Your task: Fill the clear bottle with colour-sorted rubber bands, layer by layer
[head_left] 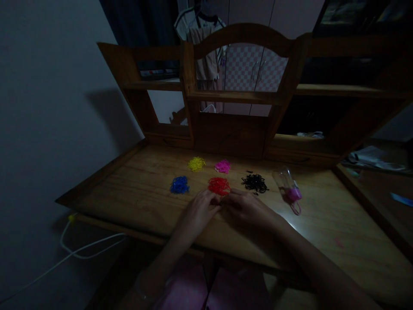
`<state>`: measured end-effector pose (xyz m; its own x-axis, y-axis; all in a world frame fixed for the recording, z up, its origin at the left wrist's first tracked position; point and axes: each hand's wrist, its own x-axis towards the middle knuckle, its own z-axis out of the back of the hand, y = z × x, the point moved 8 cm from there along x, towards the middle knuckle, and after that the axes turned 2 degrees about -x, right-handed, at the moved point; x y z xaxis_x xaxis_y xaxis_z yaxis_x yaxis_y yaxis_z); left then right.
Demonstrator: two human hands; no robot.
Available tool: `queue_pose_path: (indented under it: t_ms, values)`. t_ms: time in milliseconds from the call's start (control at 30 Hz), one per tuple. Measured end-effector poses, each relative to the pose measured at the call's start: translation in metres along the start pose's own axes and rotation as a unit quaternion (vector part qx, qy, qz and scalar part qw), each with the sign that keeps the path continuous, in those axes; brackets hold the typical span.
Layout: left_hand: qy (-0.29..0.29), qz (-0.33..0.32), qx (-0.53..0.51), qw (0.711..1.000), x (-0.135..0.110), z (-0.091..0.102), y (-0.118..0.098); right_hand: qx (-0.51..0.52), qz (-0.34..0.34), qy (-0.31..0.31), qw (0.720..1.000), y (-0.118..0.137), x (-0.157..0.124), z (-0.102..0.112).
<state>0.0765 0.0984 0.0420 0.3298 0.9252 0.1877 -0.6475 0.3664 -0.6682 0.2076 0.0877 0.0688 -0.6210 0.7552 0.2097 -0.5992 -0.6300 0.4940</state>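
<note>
Red bands (219, 185) lie in a small heap near the middle of the wooden desk (322, 232), and both hands meet at its near edge. The left hand (200, 207) and the right hand (250, 207) rest on the wood with fingers drawn in, tips toward each other just below the heap. In the dim light I cannot tell whether either pinches a band. The desk's front edge runs under the forearms, with bare wood to the left and a wider bare stretch to the right. Behind the heap sit a yellow pile (196, 163) and a pink pile (222, 166). A blue pile (180, 184) lies to its left and a black pile (254, 183) to its right, all apart from one another. A clear bottle (288, 189) with a pink cap lies on its side beyond the black pile. The hutch (232, 133) closes the back, and a white cable (87, 247) hangs off the left corner. The room is dark.
</note>
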Motion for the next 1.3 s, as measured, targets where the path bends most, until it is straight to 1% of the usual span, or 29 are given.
queue_pose_path:
  t_ms: [267,400,500,633,733,800,867,933,1000,1100,1200,1300]
  values:
    - [0.001,-0.015,0.039,0.999,0.003,-0.001,0.004,-0.009,-0.015,-0.003,1.000,-0.004,0.000,0.002]
    - [-0.006,0.004,0.027,1.000,0.001,0.007,0.004,0.011,-0.023,-0.018,1.000,-0.004,-0.001,0.005]
    - [-0.015,0.023,-0.018,0.999,-0.003,0.016,0.000,0.063,-0.043,-0.028,0.997,-0.006,0.000,0.006]
    - [-0.013,0.023,-0.079,0.997,-0.003,0.023,-0.016,0.159,-0.055,-0.040,0.985,-0.004,0.004,0.004]
    - [-0.031,0.016,-0.114,0.993,0.001,0.027,-0.022,0.196,-0.059,-0.074,0.976,-0.008,0.006,0.011]
    - [-0.055,0.023,-0.121,0.991,0.004,0.030,-0.016,0.165,-0.071,-0.113,0.977,-0.019,0.004,0.024]
    - [-0.067,0.035,-0.100,0.992,0.006,0.031,-0.003,0.082,-0.098,-0.165,0.978,-0.038,-0.003,0.044]
    - [-0.056,0.041,-0.063,0.996,0.007,0.027,0.011,-0.032,-0.140,-0.219,0.965,-0.057,-0.012,0.067]
    - [-0.036,0.038,-0.036,0.998,0.007,0.021,0.022,-0.141,-0.179,-0.241,0.943,-0.073,-0.020,0.082]
    - [-0.027,0.028,-0.011,0.999,0.010,0.015,0.027,-0.227,-0.214,-0.223,0.923,-0.086,-0.026,0.087]
    - [-0.026,0.016,0.020,0.999,0.014,0.012,0.024,-0.258,-0.227,-0.208,0.916,-0.086,-0.026,0.084]
    - [-0.017,0.009,0.043,0.999,0.016,0.010,0.022,-0.268,-0.231,-0.213,0.911,-0.080,-0.026,0.084]
